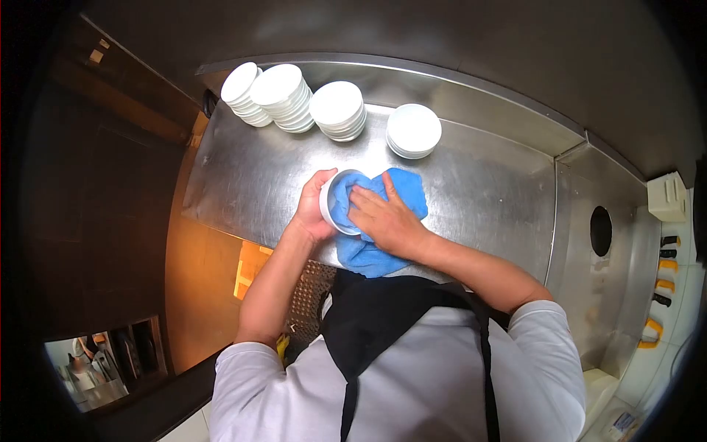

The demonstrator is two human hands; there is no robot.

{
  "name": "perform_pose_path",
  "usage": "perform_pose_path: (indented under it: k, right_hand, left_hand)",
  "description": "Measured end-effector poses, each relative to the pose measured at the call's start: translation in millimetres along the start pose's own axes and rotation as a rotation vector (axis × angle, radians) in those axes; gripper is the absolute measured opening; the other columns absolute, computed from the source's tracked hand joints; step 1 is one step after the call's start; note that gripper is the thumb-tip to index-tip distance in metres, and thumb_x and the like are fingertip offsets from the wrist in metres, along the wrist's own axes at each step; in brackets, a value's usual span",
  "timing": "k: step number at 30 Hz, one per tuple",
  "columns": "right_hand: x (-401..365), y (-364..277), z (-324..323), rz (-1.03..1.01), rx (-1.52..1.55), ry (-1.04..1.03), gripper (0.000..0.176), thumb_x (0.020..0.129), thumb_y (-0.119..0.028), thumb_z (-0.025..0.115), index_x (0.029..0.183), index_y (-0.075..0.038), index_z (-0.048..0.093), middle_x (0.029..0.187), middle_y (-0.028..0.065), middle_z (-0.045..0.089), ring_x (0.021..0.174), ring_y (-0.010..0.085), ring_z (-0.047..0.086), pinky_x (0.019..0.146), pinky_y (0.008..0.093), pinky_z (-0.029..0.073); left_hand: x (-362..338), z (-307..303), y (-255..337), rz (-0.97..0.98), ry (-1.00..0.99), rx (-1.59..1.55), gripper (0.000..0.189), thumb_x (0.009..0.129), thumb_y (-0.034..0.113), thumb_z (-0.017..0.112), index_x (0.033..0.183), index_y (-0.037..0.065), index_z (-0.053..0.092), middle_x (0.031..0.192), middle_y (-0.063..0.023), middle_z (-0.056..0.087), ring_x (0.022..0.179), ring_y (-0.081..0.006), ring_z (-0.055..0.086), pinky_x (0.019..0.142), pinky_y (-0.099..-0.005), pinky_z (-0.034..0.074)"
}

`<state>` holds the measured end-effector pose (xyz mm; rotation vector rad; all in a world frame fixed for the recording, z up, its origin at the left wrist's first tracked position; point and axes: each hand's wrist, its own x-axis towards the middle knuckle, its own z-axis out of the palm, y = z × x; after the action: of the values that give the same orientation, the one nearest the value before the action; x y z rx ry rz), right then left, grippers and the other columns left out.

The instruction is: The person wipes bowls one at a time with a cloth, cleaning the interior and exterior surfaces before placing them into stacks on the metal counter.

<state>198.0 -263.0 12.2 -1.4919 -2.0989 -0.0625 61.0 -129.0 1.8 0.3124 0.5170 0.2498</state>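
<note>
My left hand (312, 206) grips a white bowl (326, 199) by its outer side, with the bowl's mouth turned toward my right. Inside the bowl, my right hand (383, 219) presses a blue cloth (405, 193) against the inner wall. Its fingertips are sunk in the folds, and the thumb points up and away. Part of the cloth hangs below the bowl toward my apron, and another part spreads out to the right. The bowl is held just over the front part of the steel counter (486, 195).
Along the back of the counter stand stacks of white bowls: a left stack (239, 85), a taller stack (280, 92), a middle stack (339, 107) and a shorter right stack (414, 131). A steel basin with a dark round hole (601, 230) lies right. Knives (666, 264) hang on the right wall.
</note>
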Motion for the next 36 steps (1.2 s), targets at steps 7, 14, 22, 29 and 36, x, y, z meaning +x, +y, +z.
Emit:
perform_pose_path:
  k: [7, 14, 22, 29, 36]
  right_hand:
    - [2.5, 10.1, -27.5, 0.356, 0.639, -0.239, 0.036, 0.083, -0.027, 0.076, 0.108, -0.003, 0.064, 0.097, 0.0139, 0.067, 0.093, 0.0294, 0.066, 0.093, 0.0391, 0.05]
    - [-2.7, 47.2, -34.1, 0.684, 1.126, 0.276, 0.031, 0.091, -0.025, 0.07, 0.106, 0.002, 0.063, 0.092, 0.0164, 0.069, 0.087, 0.019, 0.068, 0.078, 0.0305, 0.052]
    - [-2.2, 14.1, 1.8, 0.206, 0.112, 0.466, 0.042, 0.09, -0.029, 0.066, 0.112, 0.006, 0.059, 0.112, 0.0231, 0.062, 0.108, 0.0414, 0.059, 0.096, 0.0414, 0.045]
    - [24.2, 15.4, -10.5, 0.546, 0.98, 0.597, 0.051, 0.099, -0.036, 0.052, 0.126, 0.007, 0.048, 0.114, 0.0236, 0.058, 0.105, 0.0345, 0.058, 0.092, 0.0387, 0.045]
    - [1.1, 16.0, -1.1, 0.614, 0.88, 0.418, 0.054, 0.099, -0.051, 0.05, 0.097, 0.003, 0.054, 0.074, 0.0175, 0.058, 0.071, 0.0215, 0.058, 0.066, 0.0358, 0.047]
  left_hand:
    - [-0.9, -2.8, -13.1, 0.148, -0.047, 0.084, 0.051, 0.099, 0.038, 0.041, 0.124, -0.003, 0.057, 0.119, -0.0206, 0.064, 0.114, -0.0335, 0.06, 0.104, -0.047, 0.044]
    - [-19.7, -6.9, -14.3, 0.314, -0.331, 0.189, 0.052, 0.098, 0.034, 0.057, 0.133, -0.004, 0.05, 0.131, -0.0144, 0.059, 0.122, -0.0254, 0.055, 0.108, -0.0429, 0.04]
    - [-10.6, 15.9, -38.4, 0.517, 0.025, 0.674, 0.026, 0.101, 0.016, 0.055, 0.121, 0.001, 0.062, 0.104, -0.0016, 0.068, 0.087, -0.0072, 0.06, 0.079, -0.0235, 0.05]
    - [-31.3, 51.3, -53.8, 0.945, 0.026, 1.127, 0.026, 0.097, 0.014, 0.06, 0.115, -0.005, 0.064, 0.103, -0.0093, 0.071, 0.098, -0.0171, 0.065, 0.092, -0.0343, 0.048]
    - [-0.1, 55.4, -16.3, 1.427, 0.135, 1.709, 0.019, 0.081, 0.004, 0.069, 0.1, -0.001, 0.069, 0.096, -0.017, 0.07, 0.096, -0.0375, 0.066, 0.095, -0.0468, 0.049]
